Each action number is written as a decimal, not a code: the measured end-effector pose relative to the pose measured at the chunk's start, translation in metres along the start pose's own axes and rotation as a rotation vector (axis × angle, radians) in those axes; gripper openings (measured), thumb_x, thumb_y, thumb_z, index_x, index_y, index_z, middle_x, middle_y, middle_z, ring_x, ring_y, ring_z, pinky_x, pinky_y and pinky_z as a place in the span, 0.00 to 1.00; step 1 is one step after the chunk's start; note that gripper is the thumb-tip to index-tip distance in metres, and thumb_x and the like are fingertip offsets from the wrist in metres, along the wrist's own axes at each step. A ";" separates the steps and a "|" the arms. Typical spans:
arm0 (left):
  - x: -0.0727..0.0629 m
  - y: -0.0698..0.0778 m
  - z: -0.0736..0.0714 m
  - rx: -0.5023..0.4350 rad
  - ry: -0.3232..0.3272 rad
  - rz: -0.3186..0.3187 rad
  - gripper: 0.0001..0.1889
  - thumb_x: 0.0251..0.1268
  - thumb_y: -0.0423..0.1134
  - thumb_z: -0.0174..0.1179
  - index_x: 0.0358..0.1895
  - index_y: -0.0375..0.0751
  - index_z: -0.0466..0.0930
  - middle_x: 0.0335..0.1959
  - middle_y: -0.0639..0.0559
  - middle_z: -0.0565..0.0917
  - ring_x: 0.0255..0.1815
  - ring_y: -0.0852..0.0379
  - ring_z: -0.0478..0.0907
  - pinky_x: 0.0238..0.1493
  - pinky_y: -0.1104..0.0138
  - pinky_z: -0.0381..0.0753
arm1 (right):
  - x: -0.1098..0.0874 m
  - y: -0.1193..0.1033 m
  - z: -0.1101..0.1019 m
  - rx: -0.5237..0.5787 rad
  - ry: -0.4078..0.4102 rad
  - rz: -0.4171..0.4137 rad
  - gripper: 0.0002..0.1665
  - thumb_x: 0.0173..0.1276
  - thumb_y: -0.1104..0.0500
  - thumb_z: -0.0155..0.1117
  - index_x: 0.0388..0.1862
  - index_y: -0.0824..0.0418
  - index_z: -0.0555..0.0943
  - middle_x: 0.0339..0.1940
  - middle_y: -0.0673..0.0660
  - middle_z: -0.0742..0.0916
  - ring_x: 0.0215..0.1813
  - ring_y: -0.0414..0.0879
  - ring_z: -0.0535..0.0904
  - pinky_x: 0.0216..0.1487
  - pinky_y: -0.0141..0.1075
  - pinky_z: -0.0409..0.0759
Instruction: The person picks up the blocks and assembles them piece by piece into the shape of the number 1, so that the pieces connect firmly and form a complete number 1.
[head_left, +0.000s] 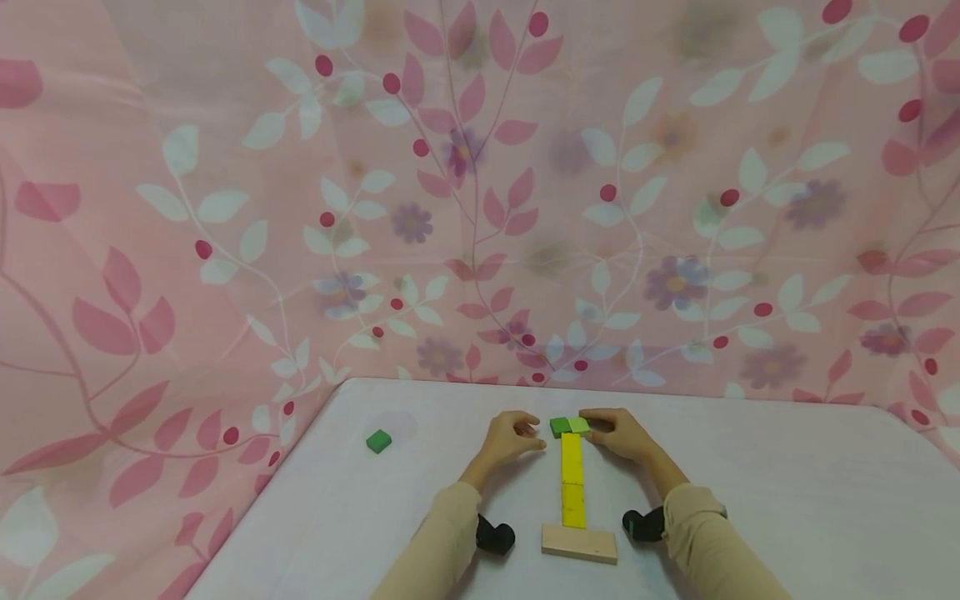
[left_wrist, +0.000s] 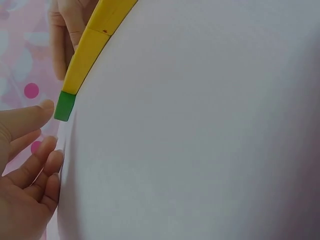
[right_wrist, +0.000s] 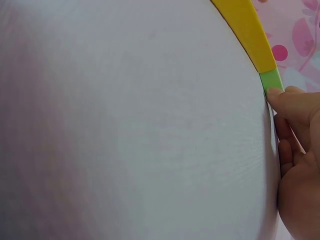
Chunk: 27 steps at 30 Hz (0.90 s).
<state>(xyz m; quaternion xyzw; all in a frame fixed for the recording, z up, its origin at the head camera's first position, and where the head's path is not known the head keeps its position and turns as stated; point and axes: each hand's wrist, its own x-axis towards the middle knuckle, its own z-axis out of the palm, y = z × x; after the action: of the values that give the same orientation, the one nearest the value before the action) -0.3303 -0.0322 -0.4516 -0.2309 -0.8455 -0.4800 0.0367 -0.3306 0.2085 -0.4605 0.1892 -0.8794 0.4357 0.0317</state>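
Two yellow blocks point(head_left: 572, 458) lie end to end in a straight column on the table. Across the column's far end sit a dark green block point(head_left: 560, 428) and a light green block point(head_left: 580, 427), side by side. My right hand point(head_left: 622, 435) pinches the light green block at its right side, the thumb on its near edge in the right wrist view. Just left of the dark green block, my left hand point(head_left: 512, 439) holds nothing, its thumb and loosely bent fingers apart. A pale wooden block point(head_left: 579, 544) lies crosswise at the column's near end.
Another green block point(head_left: 378, 441) lies alone on the left part of the white-covered table point(head_left: 787, 492). Behind the table's far edge hangs a pink floral cloth point(head_left: 480, 250). Black devices point(head_left: 495, 536) are worn at both wrists.
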 end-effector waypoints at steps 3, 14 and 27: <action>-0.006 -0.003 -0.006 -0.017 -0.009 0.002 0.18 0.48 0.31 0.70 0.43 0.26 0.81 0.32 0.40 0.84 0.31 0.58 0.76 0.35 0.73 0.75 | 0.000 -0.001 0.000 0.006 -0.002 -0.010 0.22 0.61 0.67 0.62 0.55 0.72 0.77 0.55 0.68 0.80 0.60 0.63 0.72 0.62 0.55 0.65; -0.026 -0.012 -0.026 -0.074 -0.005 0.020 0.17 0.45 0.29 0.71 0.41 0.24 0.81 0.30 0.37 0.83 0.30 0.58 0.77 0.32 0.74 0.75 | -0.002 0.001 -0.002 -0.007 0.004 -0.024 0.22 0.61 0.68 0.61 0.56 0.72 0.76 0.55 0.68 0.80 0.59 0.63 0.73 0.61 0.55 0.67; -0.057 -0.014 -0.058 -0.028 -0.059 0.009 0.18 0.48 0.31 0.71 0.44 0.26 0.81 0.33 0.39 0.83 0.32 0.56 0.77 0.34 0.73 0.75 | -0.003 0.003 0.001 -0.031 0.029 -0.092 0.23 0.61 0.65 0.62 0.55 0.71 0.77 0.53 0.66 0.82 0.56 0.60 0.75 0.58 0.53 0.70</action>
<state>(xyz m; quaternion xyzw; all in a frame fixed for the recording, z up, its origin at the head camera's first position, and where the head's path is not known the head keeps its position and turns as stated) -0.2945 -0.1064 -0.4484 -0.2491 -0.8384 -0.4847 0.0106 -0.3292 0.2102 -0.4645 0.2229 -0.8759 0.4226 0.0674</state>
